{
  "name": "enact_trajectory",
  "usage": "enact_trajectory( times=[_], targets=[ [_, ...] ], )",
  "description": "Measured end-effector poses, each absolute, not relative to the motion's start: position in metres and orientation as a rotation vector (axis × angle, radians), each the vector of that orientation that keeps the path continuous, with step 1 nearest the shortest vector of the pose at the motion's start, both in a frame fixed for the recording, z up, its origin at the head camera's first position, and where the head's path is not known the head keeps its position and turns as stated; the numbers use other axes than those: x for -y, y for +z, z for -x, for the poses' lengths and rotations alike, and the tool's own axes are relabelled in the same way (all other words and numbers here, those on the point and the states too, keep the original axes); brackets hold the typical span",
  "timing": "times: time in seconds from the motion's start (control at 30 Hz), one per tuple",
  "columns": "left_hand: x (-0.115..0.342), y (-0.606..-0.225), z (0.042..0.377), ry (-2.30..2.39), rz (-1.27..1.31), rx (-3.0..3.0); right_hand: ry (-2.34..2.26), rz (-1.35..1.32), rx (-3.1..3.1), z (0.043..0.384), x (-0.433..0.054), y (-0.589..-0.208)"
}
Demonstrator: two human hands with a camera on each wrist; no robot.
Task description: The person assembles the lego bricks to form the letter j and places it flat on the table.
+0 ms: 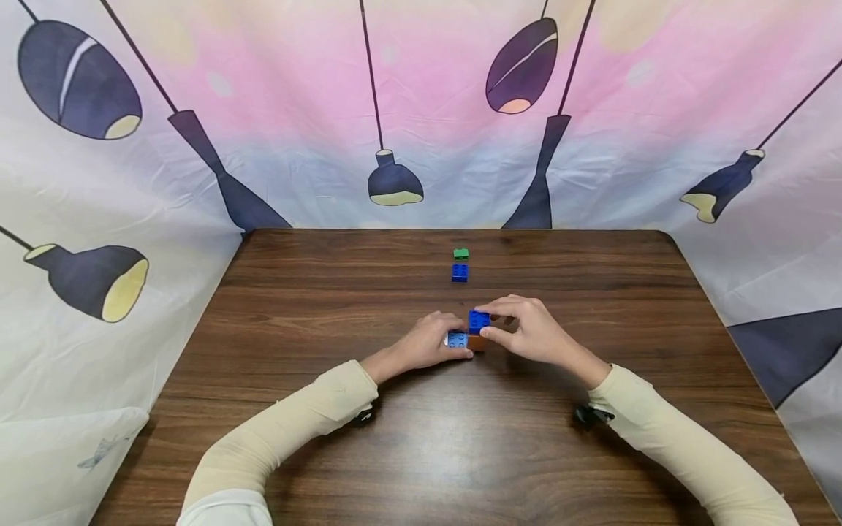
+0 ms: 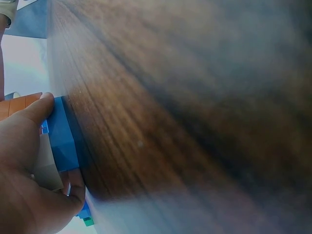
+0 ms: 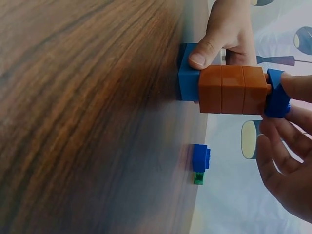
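My right hand (image 1: 536,332) pinches a dark blue brick (image 3: 278,93) between thumb and fingers, at the top of a stack of three orange bricks (image 3: 232,89). In the right wrist view the blue brick sits slightly tilted, and orange studs show in the narrow gap under it. Below the orange stack lies a medium blue base brick (image 2: 63,134) on the table. My left hand (image 1: 430,342) grips this base from both sides, thumb near the orange bricks. A white brick (image 2: 47,165) shows beside the palm, and a light blue studded top (image 1: 457,340) shows between thumb and fingers.
Farther back on the brown wooden table (image 1: 329,292) stand a loose blue brick (image 1: 460,273) and, behind it, a small green brick (image 1: 460,253). A curtain (image 1: 316,146) printed with lamps hangs past the table's back and side edges.
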State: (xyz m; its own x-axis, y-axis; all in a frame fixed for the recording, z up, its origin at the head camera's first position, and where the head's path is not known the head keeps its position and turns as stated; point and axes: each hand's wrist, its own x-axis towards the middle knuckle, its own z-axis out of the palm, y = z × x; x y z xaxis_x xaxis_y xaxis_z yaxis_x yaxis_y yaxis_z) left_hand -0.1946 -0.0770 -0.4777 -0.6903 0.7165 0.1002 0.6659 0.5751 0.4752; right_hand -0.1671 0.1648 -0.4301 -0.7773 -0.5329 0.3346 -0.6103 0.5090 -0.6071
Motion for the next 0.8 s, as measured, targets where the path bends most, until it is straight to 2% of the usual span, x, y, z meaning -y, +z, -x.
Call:
enact_trajectory(
  times=[0.8],
  targets=[
    [0.0767,-0.4780,0.1956,0.769,-1.189,-2.684,1.043,-1.054,2.685,0.1692,-0.1653,-0.4235]
  ],
)
